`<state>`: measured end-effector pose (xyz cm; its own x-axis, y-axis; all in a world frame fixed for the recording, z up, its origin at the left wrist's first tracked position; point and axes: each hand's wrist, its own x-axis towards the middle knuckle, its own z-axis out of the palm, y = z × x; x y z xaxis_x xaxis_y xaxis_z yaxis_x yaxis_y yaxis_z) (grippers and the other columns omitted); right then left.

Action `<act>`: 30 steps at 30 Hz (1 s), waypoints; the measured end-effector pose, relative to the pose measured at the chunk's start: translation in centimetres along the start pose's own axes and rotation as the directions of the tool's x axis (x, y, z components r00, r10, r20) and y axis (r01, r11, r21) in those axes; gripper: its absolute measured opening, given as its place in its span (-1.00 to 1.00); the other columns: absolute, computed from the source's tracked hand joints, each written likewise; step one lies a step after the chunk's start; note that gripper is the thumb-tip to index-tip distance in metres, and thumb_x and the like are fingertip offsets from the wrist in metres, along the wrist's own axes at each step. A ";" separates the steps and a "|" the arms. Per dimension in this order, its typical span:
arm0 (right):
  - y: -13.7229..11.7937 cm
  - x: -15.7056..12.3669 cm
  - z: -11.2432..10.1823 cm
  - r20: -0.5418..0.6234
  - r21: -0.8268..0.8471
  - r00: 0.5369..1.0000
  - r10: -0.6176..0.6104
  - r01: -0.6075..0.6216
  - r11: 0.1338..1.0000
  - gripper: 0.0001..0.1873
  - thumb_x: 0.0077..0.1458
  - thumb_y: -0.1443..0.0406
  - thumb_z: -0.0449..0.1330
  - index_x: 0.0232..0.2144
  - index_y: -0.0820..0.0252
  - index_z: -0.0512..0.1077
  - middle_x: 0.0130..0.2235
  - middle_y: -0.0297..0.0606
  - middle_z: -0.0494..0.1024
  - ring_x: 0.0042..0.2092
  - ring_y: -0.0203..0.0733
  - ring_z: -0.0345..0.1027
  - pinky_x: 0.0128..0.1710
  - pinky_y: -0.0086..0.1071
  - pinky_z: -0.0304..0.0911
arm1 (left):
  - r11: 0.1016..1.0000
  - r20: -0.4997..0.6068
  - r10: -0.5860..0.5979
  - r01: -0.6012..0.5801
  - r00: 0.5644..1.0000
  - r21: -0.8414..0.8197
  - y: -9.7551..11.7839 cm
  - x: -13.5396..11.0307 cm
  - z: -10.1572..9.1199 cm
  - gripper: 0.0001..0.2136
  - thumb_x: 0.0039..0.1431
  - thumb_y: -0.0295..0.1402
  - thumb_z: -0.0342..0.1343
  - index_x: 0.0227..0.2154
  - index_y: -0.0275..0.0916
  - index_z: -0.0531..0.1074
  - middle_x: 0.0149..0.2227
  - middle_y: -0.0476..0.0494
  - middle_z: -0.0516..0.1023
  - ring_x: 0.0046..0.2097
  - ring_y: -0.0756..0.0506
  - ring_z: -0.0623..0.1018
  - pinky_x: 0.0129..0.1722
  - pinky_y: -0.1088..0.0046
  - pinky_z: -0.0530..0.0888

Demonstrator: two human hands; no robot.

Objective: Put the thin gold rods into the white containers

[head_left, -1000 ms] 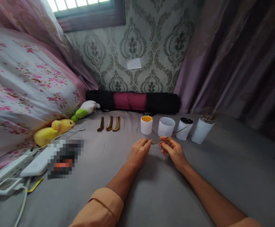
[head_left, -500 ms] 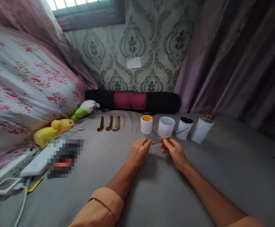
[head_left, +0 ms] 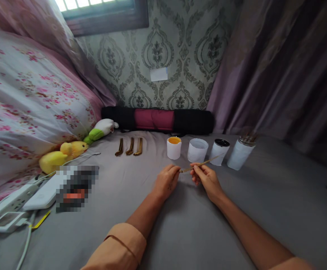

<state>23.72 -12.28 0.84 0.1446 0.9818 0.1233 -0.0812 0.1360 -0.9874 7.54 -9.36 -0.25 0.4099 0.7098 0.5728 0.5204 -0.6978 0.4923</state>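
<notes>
My left hand (head_left: pixel 167 182) is closed, its fingertips pinching the near end of a thin golden-brown stick (head_left: pixel 208 161). My right hand (head_left: pixel 207 178) grips the same stick further along between thumb and fingers, and the free end slants up to the right. That free end passes in front of a white-wrapped can with a dark inside (head_left: pixel 216 155). Just beyond my hands stand a white cup of orange-yellow contents (head_left: pixel 174 150) and a wider white cup (head_left: pixel 197 152). On the right, a tall white-wrapped jar (head_left: pixel 240 155) holds several thin brown sticks.
Three small bundles of bent golden-brown sticks (head_left: pixel 129 147) lie left of the cups on the grey sheet (head_left: pixel 118 210). A black and maroon roll (head_left: pixel 154 120) rests against the wall. Plush toys (head_left: pixel 64 152), a power strip (head_left: pixel 14 202) and cables occupy the left side.
The stick's free end has dipped slightly and shifted a little left, and the stick looks lighter. Both hands have stayed nearly in place.
</notes>
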 end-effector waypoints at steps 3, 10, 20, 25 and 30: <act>0.1 0.1 -0.1 -0.002 0.006 1.000 0.003 -0.003 1.000 -0.64 -0.06 0.09 0.11 -0.30 0.26 0.34 -0.49 -0.31 0.38 -0.57 -0.39 0.22 -0.67 -0.52 0.09 | 0.993 0.009 -0.053 0.054 0.999 -0.101 0.0 0.1 0.1 -0.79 0.14 -0.37 -0.13 -0.26 -0.22 0.39 -0.32 -0.13 0.44 -0.29 -0.01 0.41 -0.25 0.50 0.31; 0.3 0.2 -0.2 -0.015 0.006 1.000 0.006 -0.006 1.000 -0.64 -0.07 0.09 0.10 -0.31 0.26 0.34 -0.51 -0.31 0.37 -0.57 -0.38 0.22 -0.67 -0.53 0.10 | 0.936 0.039 -0.181 0.184 0.983 -0.300 0.0 0.3 0.4 -0.82 0.05 -0.39 -0.03 -0.32 -0.23 0.44 -0.35 -0.12 0.49 -0.34 0.00 0.41 -0.31 0.52 0.31; 0.6 0.4 -0.5 -0.086 -0.014 0.996 -0.004 0.003 1.000 -0.66 -0.06 0.10 0.08 -0.32 0.24 0.33 -0.54 -0.36 0.34 -0.59 -0.40 0.20 -0.69 -0.54 0.08 | 0.603 0.308 -0.398 0.500 0.864 -0.622 0.6 0.6 0.8 -0.76 -0.05 -0.43 0.00 -0.27 -0.34 0.39 -0.44 -0.09 0.45 -0.50 0.06 0.38 -0.53 0.56 0.32; 0.5 0.4 -0.6 -0.095 -0.041 0.995 -0.037 0.033 0.999 -0.69 -0.05 0.11 0.08 -0.33 0.23 0.33 -0.55 -0.38 0.32 -0.60 -0.41 0.18 -0.68 -0.54 0.08 | 0.470 0.393 -0.395 0.550 0.831 -0.691 1.0 0.7 0.7 -0.71 -0.10 -0.47 0.02 -0.24 -0.37 0.36 -0.40 -0.14 0.45 -0.48 0.05 0.41 -0.53 0.55 0.33; 0.4 0.3 -0.5 -0.102 -0.061 0.994 -0.039 0.033 0.998 -0.71 -0.04 0.12 0.07 -0.34 0.22 0.33 -0.57 -0.40 0.31 -0.61 -0.41 0.17 -0.67 -0.53 0.07 | 0.315 0.464 -0.389 0.588 0.796 -0.745 1.1 0.7 0.5 -0.72 -0.09 -0.42 0.07 -0.25 -0.39 0.37 -0.41 -0.16 0.45 -0.47 0.06 0.42 -0.53 0.57 0.33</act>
<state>24.21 -12.00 0.46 0.2477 0.9571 0.1506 -0.0165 0.1596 -0.9871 8.77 -9.53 0.38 0.4717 0.8809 -0.0394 -0.1533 0.1259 0.9801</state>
